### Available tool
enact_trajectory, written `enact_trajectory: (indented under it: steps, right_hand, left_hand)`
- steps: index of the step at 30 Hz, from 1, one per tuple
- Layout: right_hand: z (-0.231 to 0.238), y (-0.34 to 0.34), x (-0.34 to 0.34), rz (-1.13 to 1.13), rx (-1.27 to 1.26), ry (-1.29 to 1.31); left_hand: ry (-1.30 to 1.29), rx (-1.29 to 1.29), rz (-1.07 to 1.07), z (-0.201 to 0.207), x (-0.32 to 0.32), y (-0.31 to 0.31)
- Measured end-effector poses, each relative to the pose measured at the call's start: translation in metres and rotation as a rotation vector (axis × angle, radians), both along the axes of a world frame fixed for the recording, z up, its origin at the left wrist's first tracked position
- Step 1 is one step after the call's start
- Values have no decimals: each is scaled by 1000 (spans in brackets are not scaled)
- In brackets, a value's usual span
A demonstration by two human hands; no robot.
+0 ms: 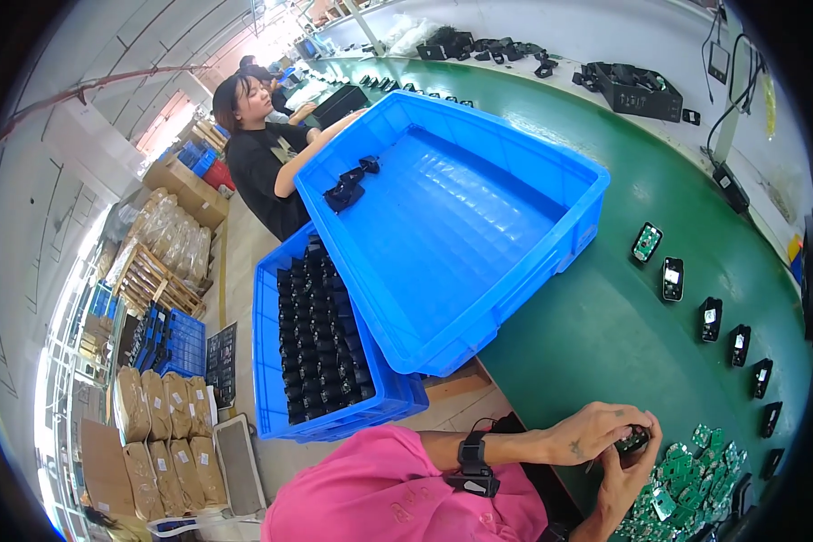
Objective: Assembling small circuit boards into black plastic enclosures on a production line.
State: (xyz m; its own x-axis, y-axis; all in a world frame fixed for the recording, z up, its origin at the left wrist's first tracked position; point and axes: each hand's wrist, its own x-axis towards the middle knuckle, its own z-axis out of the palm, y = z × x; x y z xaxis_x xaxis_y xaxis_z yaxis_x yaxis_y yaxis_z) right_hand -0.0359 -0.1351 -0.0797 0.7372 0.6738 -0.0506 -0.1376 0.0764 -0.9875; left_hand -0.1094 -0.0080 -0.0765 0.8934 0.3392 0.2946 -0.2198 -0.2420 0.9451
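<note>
Both hands meet at the near right of the green bench. My left hand reaches across from the left, its fingers closed over the top of a small black housing. My right hand grips the same housing from below and the right, thumb and fingers bent around it. Fingers cover much of the housing, so its inside is hard to make out. Just beside my right hand lies a heap of green circuit boards. A curved row of black housings runs along the right, among them one with a green board showing.
A large blue bin sits across the bench edge, a few black parts inside. Left of it, a blue crate holds rows of black housings. A co-worker stands beyond. A black box stands on the back ledge.
</note>
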Motion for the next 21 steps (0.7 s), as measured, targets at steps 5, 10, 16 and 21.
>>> enact_trajectory:
  steps: [5,10,16,21]
  right_hand:
    - [-1,-3,-3,-117,-243,-16]
    - [-10,8,-12,-151,-321,-421]
    - [-16,7,-18,-84,-345,-544]
    - [-12,7,-15,-64,-337,-783]
  left_hand:
    - [44,66,46,-3,8,-2]
    - [279,196,70,8,5,12]
    - [235,539,538,16,32,87]
    - [454,801,800,39,117,166]
